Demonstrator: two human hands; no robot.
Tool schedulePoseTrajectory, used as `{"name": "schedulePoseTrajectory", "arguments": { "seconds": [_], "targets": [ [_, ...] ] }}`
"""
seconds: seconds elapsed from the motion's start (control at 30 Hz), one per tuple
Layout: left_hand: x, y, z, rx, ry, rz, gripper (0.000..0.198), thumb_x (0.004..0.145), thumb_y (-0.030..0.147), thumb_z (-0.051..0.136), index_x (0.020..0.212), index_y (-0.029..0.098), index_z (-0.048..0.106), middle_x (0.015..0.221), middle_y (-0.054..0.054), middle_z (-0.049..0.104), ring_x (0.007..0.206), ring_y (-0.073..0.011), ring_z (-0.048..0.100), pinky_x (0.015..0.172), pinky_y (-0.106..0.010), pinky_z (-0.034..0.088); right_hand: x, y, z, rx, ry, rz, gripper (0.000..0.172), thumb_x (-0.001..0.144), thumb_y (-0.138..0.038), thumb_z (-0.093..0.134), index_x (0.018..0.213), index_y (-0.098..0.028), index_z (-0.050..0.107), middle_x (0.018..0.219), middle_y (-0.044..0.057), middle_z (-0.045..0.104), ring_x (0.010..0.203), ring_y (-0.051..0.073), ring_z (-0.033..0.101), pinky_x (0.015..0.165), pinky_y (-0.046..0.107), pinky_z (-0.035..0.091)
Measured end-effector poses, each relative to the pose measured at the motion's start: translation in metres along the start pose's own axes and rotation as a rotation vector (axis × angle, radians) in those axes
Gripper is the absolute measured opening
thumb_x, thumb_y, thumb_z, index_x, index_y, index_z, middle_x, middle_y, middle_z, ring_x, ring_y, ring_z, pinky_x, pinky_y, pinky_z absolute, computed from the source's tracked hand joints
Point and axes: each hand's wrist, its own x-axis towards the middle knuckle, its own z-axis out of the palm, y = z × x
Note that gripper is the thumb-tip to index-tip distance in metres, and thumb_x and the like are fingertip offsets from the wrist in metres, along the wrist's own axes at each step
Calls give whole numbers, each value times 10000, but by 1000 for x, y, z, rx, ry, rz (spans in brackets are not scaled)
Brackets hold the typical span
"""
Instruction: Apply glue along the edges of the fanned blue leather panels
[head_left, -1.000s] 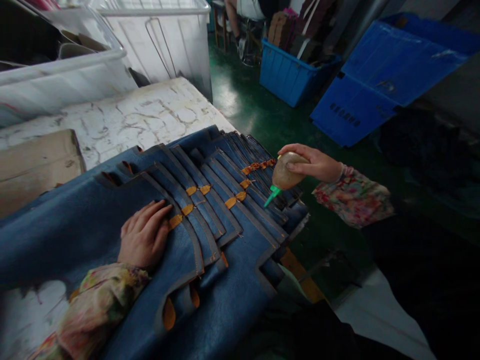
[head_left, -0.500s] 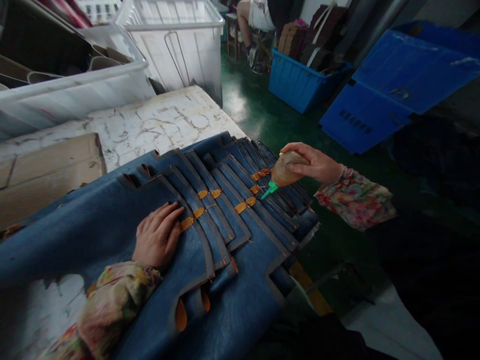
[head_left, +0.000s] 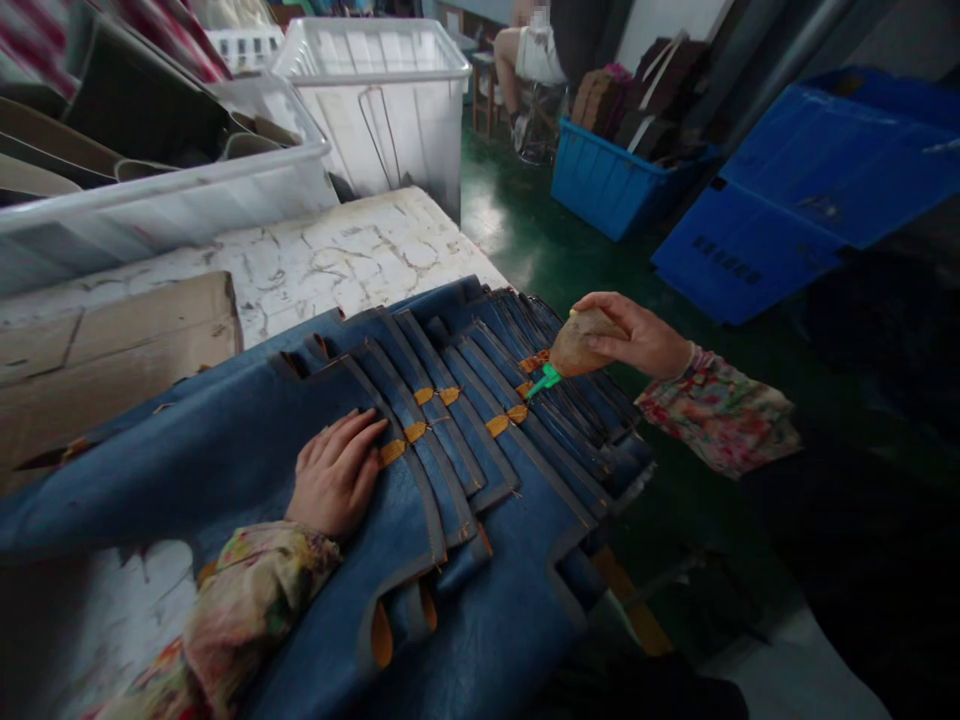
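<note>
Head view: the left hand (head_left: pixel 335 480) lies flat and open on fanned blue leather pieces (head_left: pixel 465 440) on the desk (head_left: pixel 330 260), while the right hand (head_left: pixel 634 335) grips a glue bottle (head_left: pixel 576 347), its green nozzle (head_left: pixel 544 381) touching an orange tab

No writing, number or sign can be read anywhere. The row of dark marks on the blue panel (head_left: pixel 757 262) at the right of the frame is too small to tell. The squeeze bottle (head_left: pixel 576 347) in the right hand (head_left: pixel 637 335) shows no legible label.
</note>
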Motion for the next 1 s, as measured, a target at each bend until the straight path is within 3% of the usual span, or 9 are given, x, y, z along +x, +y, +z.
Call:
{"name": "schedulePoseTrajectory", "arguments": {
  "seconds": [0.8,1.0],
  "targets": [
    [-1,3,-1,-20,-9,-24,342,914,260,339,1198,193,518,1268,-71,524,1202,-219,442,974,-388,310,91,7,38,-47,147,23,391,735,-389,580,1091,-239,521,1096,53,560,1049,250,517,960,431,400],
    [-2,2,0,-10,-14,-10,354,909,249,332,1201,179,519,1278,-77,515,1218,-218,427,981,-393,302,99,7,39,-64,173,11,423,730,-387,592,1104,-198,534,1101,76,557,1061,257,515,968,444,394]
  ]
}}
